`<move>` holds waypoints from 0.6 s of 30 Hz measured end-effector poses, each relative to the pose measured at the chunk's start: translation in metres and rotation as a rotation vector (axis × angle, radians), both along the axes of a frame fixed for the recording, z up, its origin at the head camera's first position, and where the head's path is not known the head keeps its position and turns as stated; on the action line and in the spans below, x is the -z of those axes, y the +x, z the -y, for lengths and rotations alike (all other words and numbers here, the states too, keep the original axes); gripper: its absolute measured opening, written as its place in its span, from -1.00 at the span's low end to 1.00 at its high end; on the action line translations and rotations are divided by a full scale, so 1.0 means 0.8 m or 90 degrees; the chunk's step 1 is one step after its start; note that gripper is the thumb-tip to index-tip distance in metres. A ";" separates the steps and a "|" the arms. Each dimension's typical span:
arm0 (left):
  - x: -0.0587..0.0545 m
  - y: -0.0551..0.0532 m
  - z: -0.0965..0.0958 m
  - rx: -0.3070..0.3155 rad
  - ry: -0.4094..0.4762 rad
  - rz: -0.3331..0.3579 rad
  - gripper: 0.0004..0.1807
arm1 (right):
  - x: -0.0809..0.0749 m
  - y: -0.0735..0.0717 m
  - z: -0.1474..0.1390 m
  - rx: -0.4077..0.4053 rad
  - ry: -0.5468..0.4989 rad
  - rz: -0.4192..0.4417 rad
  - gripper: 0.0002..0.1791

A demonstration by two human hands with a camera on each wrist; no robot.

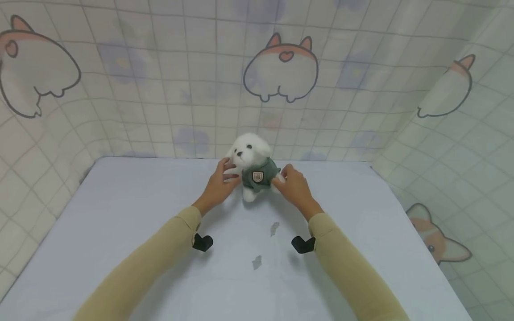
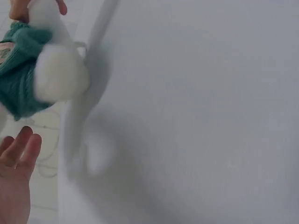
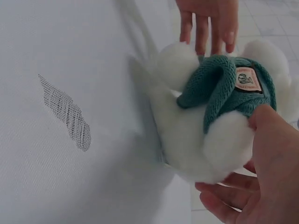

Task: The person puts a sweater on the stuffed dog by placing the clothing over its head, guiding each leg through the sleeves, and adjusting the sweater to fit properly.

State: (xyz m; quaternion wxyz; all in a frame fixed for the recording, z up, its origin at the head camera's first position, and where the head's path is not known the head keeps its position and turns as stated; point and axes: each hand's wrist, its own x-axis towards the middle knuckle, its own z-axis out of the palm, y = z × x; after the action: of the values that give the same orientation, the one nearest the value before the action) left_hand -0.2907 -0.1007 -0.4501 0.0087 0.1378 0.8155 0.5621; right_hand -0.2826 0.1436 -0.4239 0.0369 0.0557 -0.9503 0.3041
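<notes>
A white plush dog [image 1: 250,154] in a green knitted sweater with a shield-shaped badge is at the table's far edge, in the middle of the head view. My right hand [image 1: 295,185] holds it at the side, thumb on a fluffy white limb and fingers curled beneath, as the right wrist view shows with the plush dog [image 3: 229,144] and the right hand [image 3: 275,163]. On the other side, my left hand [image 1: 221,185] is spread beside the dog's head and body. Its fingers look fairly straight in the left wrist view, where the left hand [image 2: 16,177] points toward the sweater.
A pale table [image 1: 132,214] spreads under both arms, with two small grey patches, one being a patch [image 1: 257,262] near the front. Behind it hangs a checked curtain [image 1: 160,89] printed with corgis. Black pieces [image 1: 202,242] stick out from both sleeves.
</notes>
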 end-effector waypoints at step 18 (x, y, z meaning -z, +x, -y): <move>-0.006 -0.003 -0.012 -0.031 -0.108 -0.097 -0.82 | 0.004 0.005 0.011 -0.094 -0.127 0.098 -0.25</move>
State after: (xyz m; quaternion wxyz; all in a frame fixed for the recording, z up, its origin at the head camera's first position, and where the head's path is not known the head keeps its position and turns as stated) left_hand -0.2932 -0.0909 -0.4454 -0.0553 0.1595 0.8614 0.4791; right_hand -0.2789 0.1350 -0.4273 -0.0534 0.0983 -0.9087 0.4022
